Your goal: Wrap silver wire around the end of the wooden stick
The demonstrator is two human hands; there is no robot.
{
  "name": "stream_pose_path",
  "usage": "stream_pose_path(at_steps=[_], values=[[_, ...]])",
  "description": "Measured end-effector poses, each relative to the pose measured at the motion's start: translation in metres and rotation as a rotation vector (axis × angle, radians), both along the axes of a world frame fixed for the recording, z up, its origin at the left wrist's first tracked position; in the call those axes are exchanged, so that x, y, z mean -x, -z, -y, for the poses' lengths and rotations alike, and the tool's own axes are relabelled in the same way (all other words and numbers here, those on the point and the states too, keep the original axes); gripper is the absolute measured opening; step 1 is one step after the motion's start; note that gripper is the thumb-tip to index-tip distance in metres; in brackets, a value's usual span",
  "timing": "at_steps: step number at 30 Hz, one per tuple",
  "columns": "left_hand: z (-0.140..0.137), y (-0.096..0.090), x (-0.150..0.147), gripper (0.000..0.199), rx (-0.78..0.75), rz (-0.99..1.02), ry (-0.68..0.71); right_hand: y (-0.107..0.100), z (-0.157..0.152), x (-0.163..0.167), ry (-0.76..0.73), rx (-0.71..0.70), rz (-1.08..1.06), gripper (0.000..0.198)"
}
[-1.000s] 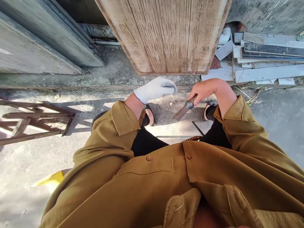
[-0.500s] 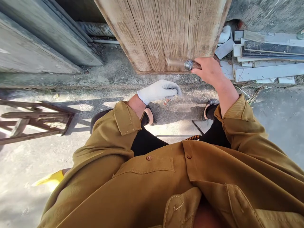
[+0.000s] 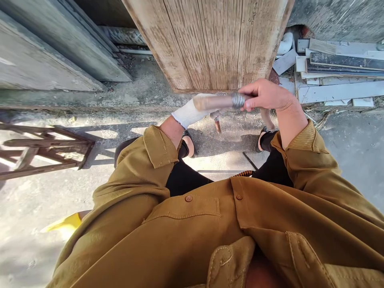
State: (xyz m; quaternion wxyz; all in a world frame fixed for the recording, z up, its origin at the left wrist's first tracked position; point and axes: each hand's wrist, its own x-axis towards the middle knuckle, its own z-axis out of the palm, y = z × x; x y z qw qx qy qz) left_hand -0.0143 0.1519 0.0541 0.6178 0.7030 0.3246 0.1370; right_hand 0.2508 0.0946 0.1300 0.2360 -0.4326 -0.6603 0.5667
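My right hand [image 3: 268, 95], bare, is closed around a wooden tool bound with silvery wire [image 3: 238, 101]. Its tan far end is smeared by motion and reaches left, in front of my left hand [image 3: 187, 114]. That hand wears a white knitted glove, and its curled fingers are mostly hidden behind the tool. From under the glove a short reddish-brown piece [image 3: 218, 127] sticks out; what the glove grips is hidden. Below my right hand shows a curved brown piece [image 3: 266, 119], perhaps part of the tool. Just beyond both hands is the lower edge of a worn plank panel [image 3: 216, 48].
White and dark boards [image 3: 336, 76] lie piled at the right by a white pipe [image 3: 284, 44]. Grey slabs [image 3: 60, 44] lean at the upper left. A wooden rack [image 3: 45, 148] stands left on the concrete, with a yellow thing [image 3: 64, 226] nearer my body.
My right hand has brought the wire-bound tool from over the panel's lower edge down toward me, across my gloved left hand. The left hand has stayed nearly in place.
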Motion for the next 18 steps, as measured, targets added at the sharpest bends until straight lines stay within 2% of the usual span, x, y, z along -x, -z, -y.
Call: stream_pose_path(at_steps=[3, 5, 7, 9, 11, 13, 16, 18], values=[[0.005, -0.004, -0.003, 0.015, -0.028, -0.035, 0.073, -0.005, 0.001, 0.008, 0.303, -0.088, -0.237, 0.048], [0.009, -0.009, -0.004, 0.016, -0.083, -0.097, 0.158, 0.002, -0.003, 0.007, 0.47, -0.124, -0.226, 0.044], [0.012, -0.013, -0.005, 0.017, -0.134, -0.158, 0.226, 0.012, -0.01, 0.003, 0.595, -0.171, 0.052, 0.035], [0.013, -0.016, -0.003, 0.019, -0.138, -0.182, 0.249, 0.021, -0.016, 0.002, 0.65, -0.276, 0.516, 0.028], [0.013, -0.018, -0.001, 0.022, -0.107, -0.165, 0.23, 0.025, -0.019, 0.003, 0.577, -0.317, 0.882, 0.019], [0.012, -0.02, 0.001, 0.023, -0.085, -0.136, 0.195, 0.024, -0.018, 0.006, 0.396, -0.268, 1.066, 0.015], [0.009, -0.021, 0.003, 0.021, -0.056, -0.065, 0.14, 0.018, -0.012, 0.007, 0.054, -0.166, 1.154, 0.015], [0.006, -0.02, 0.005, 0.022, 0.005, 0.012, 0.107, 0.014, -0.007, 0.003, -0.19, -0.081, 1.062, 0.009]])
